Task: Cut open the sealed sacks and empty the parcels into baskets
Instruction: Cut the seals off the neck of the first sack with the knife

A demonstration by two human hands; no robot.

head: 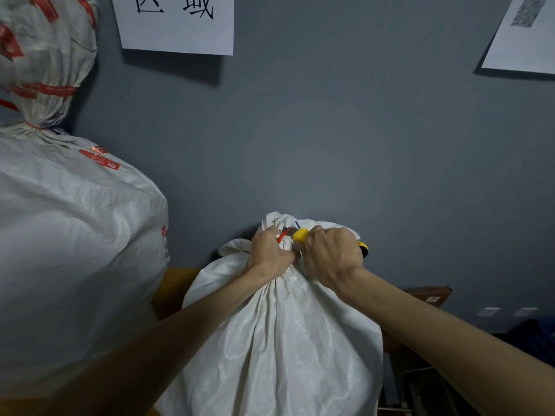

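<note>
The left hand (268, 253) grips the gathered neck of the white woven plastic sack (288, 340), fingers curled tight. The right hand (330, 253) clenches a yellow-handled utility knife (301, 234) against the red tie (282, 236).

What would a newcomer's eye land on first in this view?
Low in the centre, the left hand grips the gathered neck of a white sack by its red tie, while the right hand holds a yellow knife to it. A much larger tied sack with red tape fills the left side.
</note>
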